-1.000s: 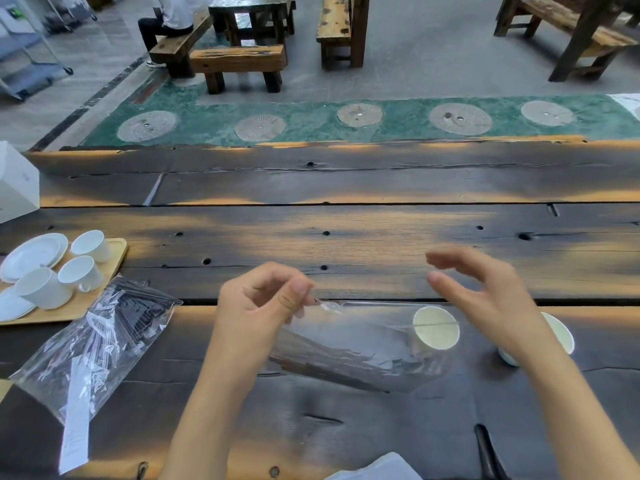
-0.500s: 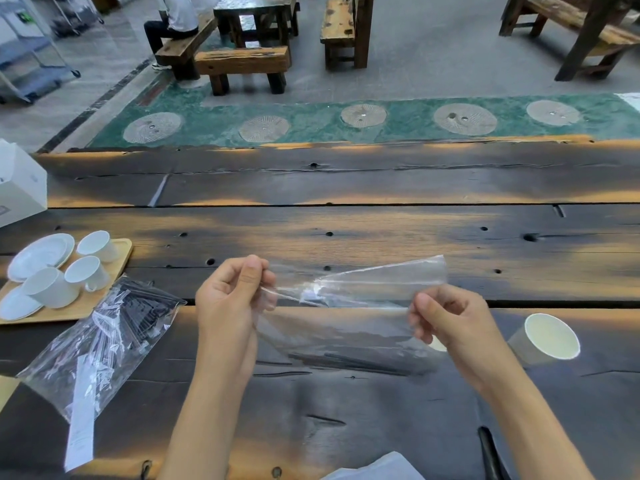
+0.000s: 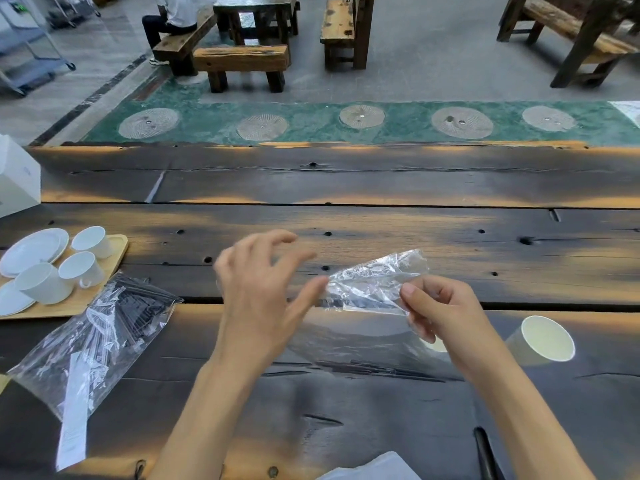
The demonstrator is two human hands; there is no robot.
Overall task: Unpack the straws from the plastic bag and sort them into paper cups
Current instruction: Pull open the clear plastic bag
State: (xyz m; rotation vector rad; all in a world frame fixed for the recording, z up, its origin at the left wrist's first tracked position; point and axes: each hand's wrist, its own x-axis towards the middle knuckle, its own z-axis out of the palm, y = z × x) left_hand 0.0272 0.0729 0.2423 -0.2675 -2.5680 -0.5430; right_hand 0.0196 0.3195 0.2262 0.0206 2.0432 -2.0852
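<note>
Outdoors-ish: dark plank table point(image 3: 381, 188) w/ benches point(image 3: 242, 64) behind.

Dark scorched plank table point(image 3: 381, 188) in foreground. Beyond: grey floor point(image 3: 433, 46), green strip point(image 3: 311, 123) with inset stone discs, rough wooden benches point(image 3: 240, 60), metal trolley point(image 3: 31, 53) far left.

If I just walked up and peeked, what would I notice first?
Two bare hands in the middle: the right hand pinches a crinkly clear plastic bag above the dark wooden table, while the left hand hovers open beside it. On the left lies another plastic bag of black straws, next to a tray of white cups. A paper cup lies tipped on the right.
</note>
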